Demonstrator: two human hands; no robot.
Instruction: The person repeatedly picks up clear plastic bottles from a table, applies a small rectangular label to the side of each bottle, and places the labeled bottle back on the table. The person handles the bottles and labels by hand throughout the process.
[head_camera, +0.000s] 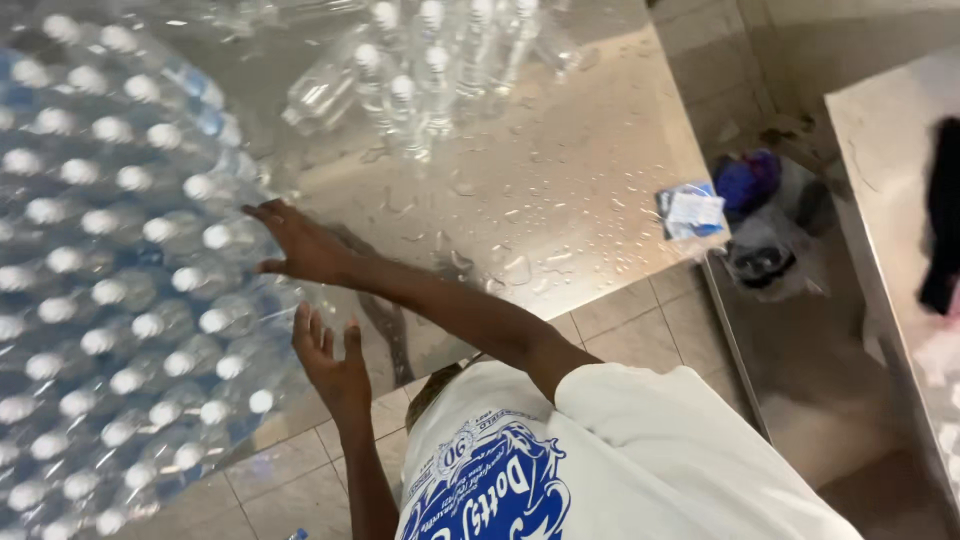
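Bending over the wet table, a co-worker's far hand lies flat and spread on the wrapped bottle pack at left, near hand open just beside it. Loose bottles far, bags right. Own hands unseen.

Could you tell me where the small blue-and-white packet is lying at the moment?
In the head view, the packet lies at the right edge of the wet steel table, apart from the loose bottles farther back, with dark bags on the floor beside it.
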